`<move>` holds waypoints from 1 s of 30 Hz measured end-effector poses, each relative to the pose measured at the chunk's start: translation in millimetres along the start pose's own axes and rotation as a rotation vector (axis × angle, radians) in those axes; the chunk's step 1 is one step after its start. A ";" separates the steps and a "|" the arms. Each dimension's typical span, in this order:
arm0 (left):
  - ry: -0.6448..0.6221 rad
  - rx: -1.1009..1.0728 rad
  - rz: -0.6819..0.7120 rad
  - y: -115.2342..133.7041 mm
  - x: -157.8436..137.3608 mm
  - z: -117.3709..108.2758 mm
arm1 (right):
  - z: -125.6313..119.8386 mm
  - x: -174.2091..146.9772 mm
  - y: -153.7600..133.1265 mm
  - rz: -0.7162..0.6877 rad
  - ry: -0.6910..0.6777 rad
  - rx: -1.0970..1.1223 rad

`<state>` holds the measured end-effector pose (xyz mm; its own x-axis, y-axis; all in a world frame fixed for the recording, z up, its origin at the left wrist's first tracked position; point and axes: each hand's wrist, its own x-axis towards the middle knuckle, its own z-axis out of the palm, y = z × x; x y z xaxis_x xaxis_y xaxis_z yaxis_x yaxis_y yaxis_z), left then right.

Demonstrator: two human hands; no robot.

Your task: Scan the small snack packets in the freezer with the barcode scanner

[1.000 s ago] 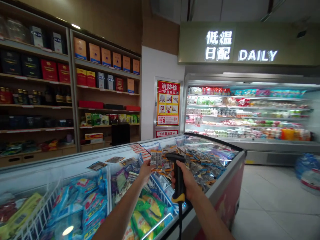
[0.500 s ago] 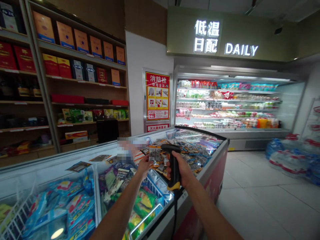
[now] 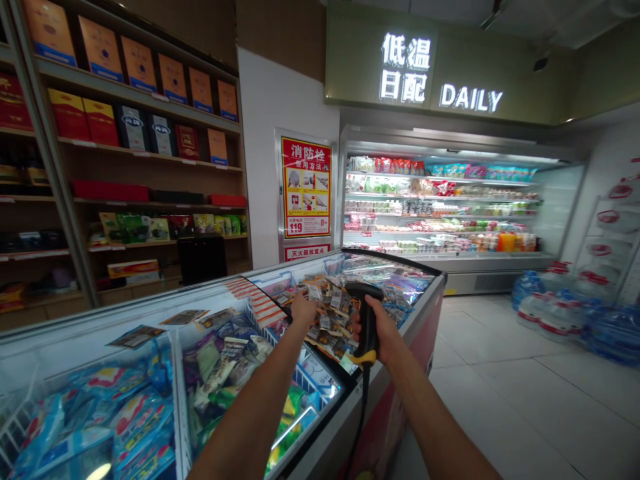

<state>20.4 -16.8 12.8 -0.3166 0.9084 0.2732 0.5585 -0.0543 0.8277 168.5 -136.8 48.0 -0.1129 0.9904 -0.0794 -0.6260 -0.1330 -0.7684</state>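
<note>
My right hand (image 3: 381, 327) is wrapped round the grip of a black and yellow barcode scanner (image 3: 368, 327), held upright over the freezer's near edge with its cord hanging down. Farther left, my left hand (image 3: 304, 310) reaches over a heap of small orange and brown packets (image 3: 340, 303). Its fingers are closed on a small packet (image 3: 314, 291) with a pale label, partly hidden by the hand. The heap lies in the far section of the chest freezer (image 3: 415, 310).
Blue bags (image 3: 143, 420) and green and purple bags (image 3: 225, 373) lie in the freezer's nearer sections. Behind it stand a shelf of boxes (image 3: 140, 127) and a lit refrigerated display (image 3: 440, 207). Large water bottles (image 3: 555, 307) stand on the tiled floor at right.
My left hand has moved forward over the heap, away from the scanner, with the packet. The scanner has shifted slightly right in view. The camera has turned a little to the right.
</note>
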 end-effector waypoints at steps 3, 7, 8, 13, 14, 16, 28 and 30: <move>-0.040 0.105 0.068 5.5 -4.1 7.6 | 0.3 -1.3 -0.5 -0.003 0.018 -0.009; 0.029 0.335 0.292 -3.8 -5.5 2.0 | 0.6 0.8 3.3 0.003 0.014 -0.017; 0.062 0.386 0.332 -9.5 -3.7 -4.8 | 0.6 1.7 4.8 0.005 0.010 -0.017; 0.163 0.610 0.197 -59.4 14.2 -71.1 | 3.2 4.5 12.0 0.019 -0.002 -0.034; 0.166 0.663 0.138 -72.6 18.0 -87.3 | 4.7 4.4 13.2 0.021 -0.003 -0.038; 0.170 0.751 0.023 -98.7 24.0 -116.4 | 8.4 3.7 15.6 0.029 -0.007 -0.048; -0.204 0.916 0.036 -108.2 19.3 -146.1 | 24.9 6.2 26.9 0.074 -0.047 -0.077; -0.129 0.871 0.031 -113.7 27.4 -151.7 | 23.8 5.7 26.2 0.078 -0.048 -0.071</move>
<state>-168.1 -48.7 0.5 -0.2315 0.9544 0.1883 0.9684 0.2076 0.1386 133.1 -135.5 42.5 -0.1968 0.9741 -0.1117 -0.5576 -0.2049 -0.8044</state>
